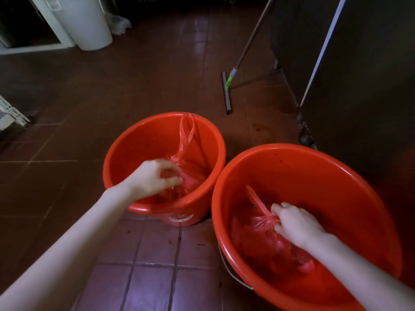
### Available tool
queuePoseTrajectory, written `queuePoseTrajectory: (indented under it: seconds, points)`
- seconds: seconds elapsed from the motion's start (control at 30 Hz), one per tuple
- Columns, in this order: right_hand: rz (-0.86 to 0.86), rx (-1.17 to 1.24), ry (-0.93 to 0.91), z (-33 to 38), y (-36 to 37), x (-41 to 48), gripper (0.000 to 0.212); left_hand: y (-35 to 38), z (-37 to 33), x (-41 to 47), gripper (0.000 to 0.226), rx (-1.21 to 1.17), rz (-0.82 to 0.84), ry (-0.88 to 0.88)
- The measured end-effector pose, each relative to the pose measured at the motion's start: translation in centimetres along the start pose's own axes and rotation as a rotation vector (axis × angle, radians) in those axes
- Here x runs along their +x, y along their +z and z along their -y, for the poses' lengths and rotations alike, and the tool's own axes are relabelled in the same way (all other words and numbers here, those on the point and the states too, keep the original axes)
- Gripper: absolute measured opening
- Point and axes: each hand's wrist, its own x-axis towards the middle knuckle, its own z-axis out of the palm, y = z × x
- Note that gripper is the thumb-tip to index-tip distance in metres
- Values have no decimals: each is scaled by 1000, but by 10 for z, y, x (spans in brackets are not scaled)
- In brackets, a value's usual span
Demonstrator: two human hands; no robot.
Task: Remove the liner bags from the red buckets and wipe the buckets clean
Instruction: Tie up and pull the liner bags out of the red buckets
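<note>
Two red buckets stand side by side on the tiled floor. The left bucket (134, 140) holds a crumpled red liner bag (190, 178) whose handle loops (186, 133) drape up over the far rim. My left hand (152, 178) reaches into it, fingers curled on the bag's gathered top. The right bucket (336, 176) is nearer and larger in view, with a second red liner bag (258, 234) bunched at its bottom. My right hand (296, 225) is closed around that bag's twisted neck, one handle strip (254, 196) sticking up to the left.
A floor squeegee (226, 93) with a long handle leans beyond the buckets. A dark metal cabinet (359, 63) rises on the right. A white bin (87, 21) stands at the far left back, and a white rack corner (11, 113) juts in at the left edge.
</note>
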Motion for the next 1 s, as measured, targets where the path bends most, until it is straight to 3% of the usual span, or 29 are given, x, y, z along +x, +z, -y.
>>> queuePoseTrajectory:
  seconds: [0.07,0.17,0.23,0.4,0.57,1.0]
  points:
    - [79,-6,-50,0,5,3,33,11,13,23,43,171,-154,-134]
    - [173,-37,-62,2,13,1,39,35,21,53,65,280,50,-283]
    - [148,-23,-38,3,18,0,30,50,21,68,61,275,132,-259]
    - [79,69,19,-2,-23,-3,30,31,19,74,46,390,51,-218]
    - [119,116,33,-3,-107,-38,28,-64,1,41,23,297,-63,-239]
    - [-2,179,94,84,-450,-152,21,-399,-123,-52,21,207,-135,-198]
